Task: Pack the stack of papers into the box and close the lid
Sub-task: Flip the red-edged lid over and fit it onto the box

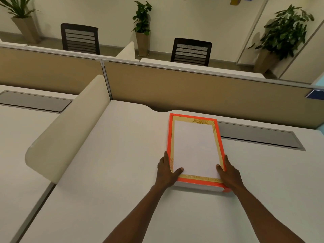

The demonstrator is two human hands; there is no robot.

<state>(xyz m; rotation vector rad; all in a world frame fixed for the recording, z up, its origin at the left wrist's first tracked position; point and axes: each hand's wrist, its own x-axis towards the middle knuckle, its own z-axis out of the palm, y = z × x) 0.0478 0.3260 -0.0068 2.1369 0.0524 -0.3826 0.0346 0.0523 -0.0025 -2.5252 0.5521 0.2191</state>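
A flat box [168,137] with an orange rim and a gold inner border lies lengthwise on the white desk [114,172]. A white stack of papers [195,148] fills its middle, level with the rim. I cannot see a separate lid. My left hand [165,171] clasps the box's near left corner, fingers down the outer side and thumb resting on the paper. At the near right corner, my right hand [228,172] holds the box the same way, its thumb also on the paper.
A cream rounded divider [70,130] stands to the left. A tan partition wall [192,88] runs behind the desk. A grey cable cover [259,135] lies right of the box. Chairs and potted plants stand beyond the partition.
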